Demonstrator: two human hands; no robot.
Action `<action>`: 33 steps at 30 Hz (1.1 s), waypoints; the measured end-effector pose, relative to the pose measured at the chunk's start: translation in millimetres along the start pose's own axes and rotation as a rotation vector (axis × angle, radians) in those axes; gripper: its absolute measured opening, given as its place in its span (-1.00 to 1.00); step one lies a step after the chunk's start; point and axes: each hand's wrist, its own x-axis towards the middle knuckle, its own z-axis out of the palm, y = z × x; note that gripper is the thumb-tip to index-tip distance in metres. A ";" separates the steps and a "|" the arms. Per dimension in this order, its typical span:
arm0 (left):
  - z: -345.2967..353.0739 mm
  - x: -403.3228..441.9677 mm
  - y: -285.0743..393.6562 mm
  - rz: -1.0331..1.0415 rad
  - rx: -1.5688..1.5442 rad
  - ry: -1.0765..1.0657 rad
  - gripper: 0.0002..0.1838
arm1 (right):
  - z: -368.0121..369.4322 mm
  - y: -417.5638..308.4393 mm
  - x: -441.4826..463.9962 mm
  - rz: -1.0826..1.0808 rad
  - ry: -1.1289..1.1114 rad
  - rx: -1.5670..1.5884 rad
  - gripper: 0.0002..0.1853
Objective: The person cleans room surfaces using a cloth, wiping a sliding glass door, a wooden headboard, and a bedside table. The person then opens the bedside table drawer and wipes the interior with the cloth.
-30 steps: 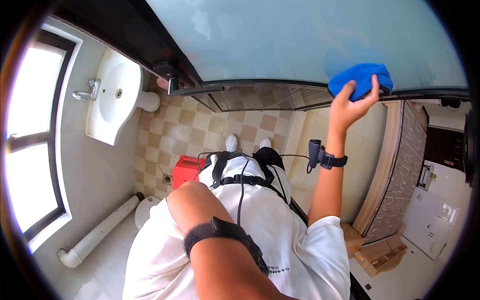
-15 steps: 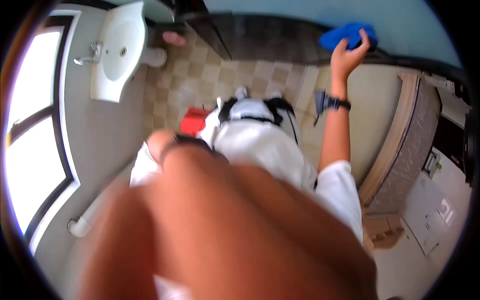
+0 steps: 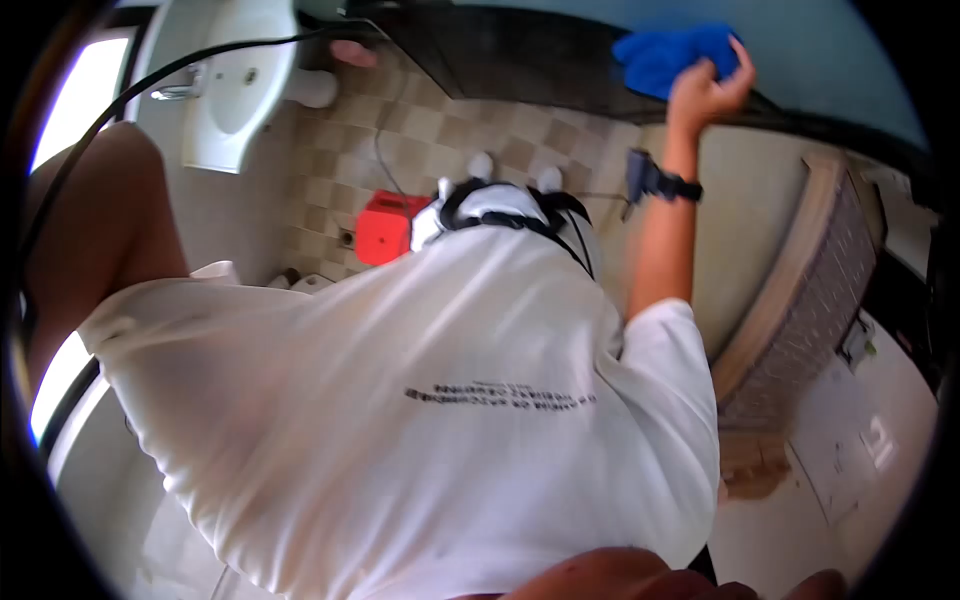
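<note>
A blue cloth point(image 3: 655, 65) lies bunched against the pale teal panel point(image 3: 540, 17) at the upper right. My right hand point(image 3: 708, 98) is closed on its right end, with the thumb and a finger bent over the fabric. A dark strap with a small grey device point(image 3: 648, 177) circles that wrist. On the left, my bent left arm point(image 3: 110, 210) rises with the elbow beside the sink, and its hand is outside the frame. Some skin shows along the bottom edge; which part of the body it is, I cannot tell.
A white sink point(image 3: 225, 125) with a tap is mounted at the upper left. A red box or stool point(image 3: 383, 232) stands on the tiled floor point(image 3: 430, 125) by my legs. A black cable point(image 3: 160, 75) crosses the upper left. At right runs a wood-edged ledge point(image 3: 775, 290).
My left arm has swung from in front of the camera to the left side, uncovering my shirt. The blue cloth and right hand have shifted slightly. A black cable now crosses the view.
</note>
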 end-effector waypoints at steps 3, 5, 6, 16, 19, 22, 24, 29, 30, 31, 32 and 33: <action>14.2 0.3 13.4 0.048 0.054 -0.083 -0.69 | -36.0 -25.7 33.7 -0.009 0.006 0.002 -0.67; 32.1 -7.2 19.0 0.079 0.095 -0.125 -0.69 | -65.7 -14.6 37.1 0.036 -0.103 0.116 -0.59; 40.4 -14.7 14.7 0.095 0.112 -0.109 -0.68 | -79.2 -26.1 36.4 0.071 -0.125 0.087 -0.57; 37.9 -22.1 5.3 0.110 0.184 -0.017 -0.63 | -168.2 -211.8 157.3 -0.542 -0.319 -0.262 -0.51; 50.9 -14.1 4.2 0.101 0.180 -0.017 -0.62 | -200.8 -249.5 166.4 -0.597 -0.293 -0.257 -0.53; 37.2 0.3 2.5 0.090 0.119 0.011 -0.60 | -208.7 -273.7 182.0 -0.586 -0.301 -0.311 -0.55; 48.1 -1.1 7.6 0.130 0.097 0.005 -0.59 | -221.2 -284.0 184.8 -0.612 -0.296 -0.334 -0.56; 45.4 -14.8 20.9 0.203 0.053 0.007 -0.56 | -229.7 -297.6 177.8 -0.614 -0.312 -0.447 -0.59; 38.3 -16.7 12.4 0.197 0.054 -0.010 -0.55 | -227.3 -287.6 172.5 -0.616 -0.295 -0.461 -0.60; 31.4 -12.9 6.6 0.198 0.054 -0.021 -0.54 | -227.2 -282.7 173.1 -0.608 -0.284 -0.476 -0.61; 27.4 -12.9 4.6 0.197 0.045 -0.022 -0.54 | -225.9 -280.1 172.7 -0.602 -0.274 -0.488 -0.61; 28.8 -14.2 4.5 0.196 0.044 -0.020 -0.53 | -227.0 -277.6 170.2 -0.589 -0.265 -0.493 -0.62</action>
